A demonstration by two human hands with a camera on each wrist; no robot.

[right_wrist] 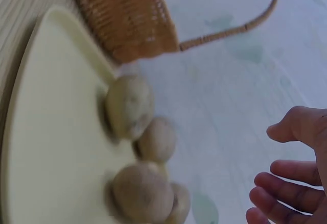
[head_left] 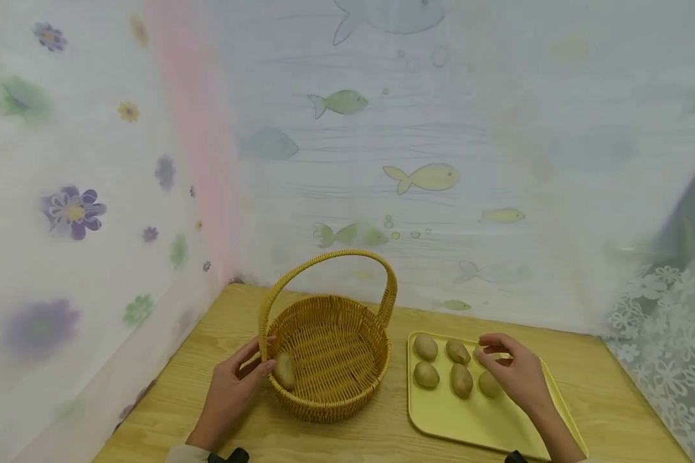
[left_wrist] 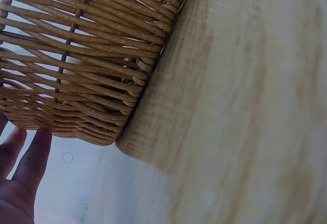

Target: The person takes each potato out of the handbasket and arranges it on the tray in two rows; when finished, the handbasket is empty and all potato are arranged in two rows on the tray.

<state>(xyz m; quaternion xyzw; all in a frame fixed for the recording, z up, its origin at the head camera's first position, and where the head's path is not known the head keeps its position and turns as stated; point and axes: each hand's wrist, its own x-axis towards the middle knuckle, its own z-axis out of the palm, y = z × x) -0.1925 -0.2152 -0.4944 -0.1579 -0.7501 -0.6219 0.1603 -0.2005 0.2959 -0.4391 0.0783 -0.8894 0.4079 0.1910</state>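
At the left side of a round wicker basket (head_left: pixel 330 411), my left hand (head_left: pixel 231 384) grips the rim by the foot of the tall handle, thumb inside and fingers outside. In the left wrist view its fingertips rest against the woven wall (left_wrist: pixel 76 81). One potato (head_left: pixel 284 372) lies inside the basket against the left wall, near that thumb. My right hand (head_left: pixel 517 373) hovers over the back of a yellow tray (head_left: pixel 457 418), fingers spread and holding nothing. Several potatoes (head_left: pixel 461 381) sit on the tray in two rows; the hand partly hides those at the right.
The wooden table (head_left: pixel 208 328) carries the basket left of the tray. A fish-patterned curtain (head_left: pixel 347 193) hangs along the table's back edge. Flowered cloth (head_left: pixel 75 257) closes the left side, and white lace (head_left: pixel 660 321) hangs at the right.
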